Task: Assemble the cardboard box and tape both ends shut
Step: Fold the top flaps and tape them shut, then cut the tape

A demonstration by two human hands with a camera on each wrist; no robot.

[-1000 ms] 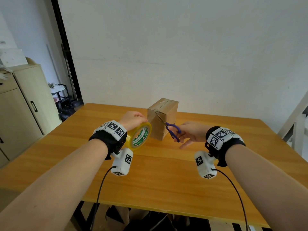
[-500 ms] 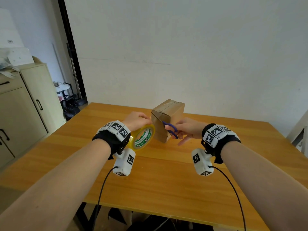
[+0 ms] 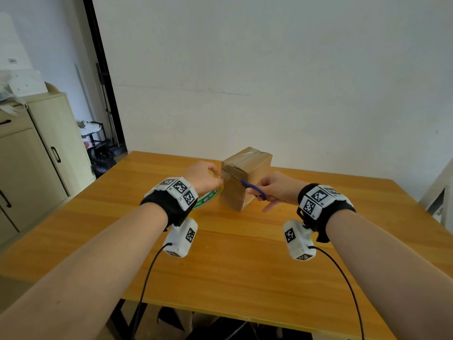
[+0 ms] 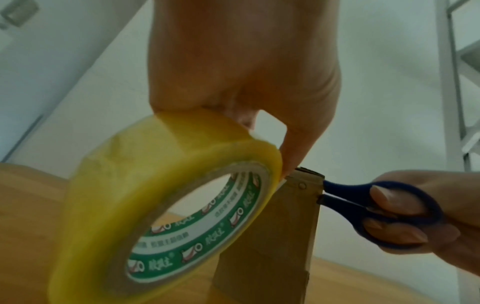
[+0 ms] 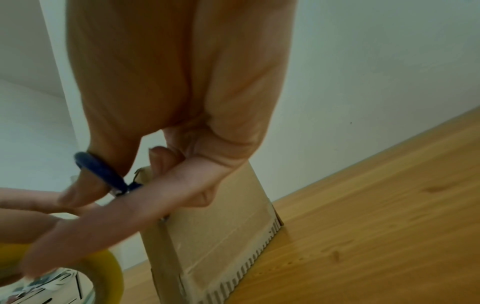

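A small brown cardboard box [image 3: 247,173] stands upright on the wooden table [image 3: 245,266], with tape over its top seam. My left hand [image 3: 203,176] grips a yellow tape roll [image 3: 207,198] with a green-and-white core, held against the box's upper left edge [image 4: 291,205]. The roll [image 4: 155,205] fills the left wrist view. My right hand [image 3: 274,191] holds blue-handled scissors [image 3: 253,188], fingers through the loops [image 4: 384,211], blades at the box's near top corner. In the right wrist view the scissors handle [image 5: 101,170] and box [image 5: 215,236] show below my fingers.
A beige cabinet [image 3: 36,155] stands to the left beside a dark doorway with a small rack [image 3: 94,133]. A white wall lies behind the table. A pale frame [image 3: 438,192] shows at the far right edge.
Both hands have moved up and in toward the box. The tape roll now sits against the box's left edge and the scissors blades have reached its top corner.
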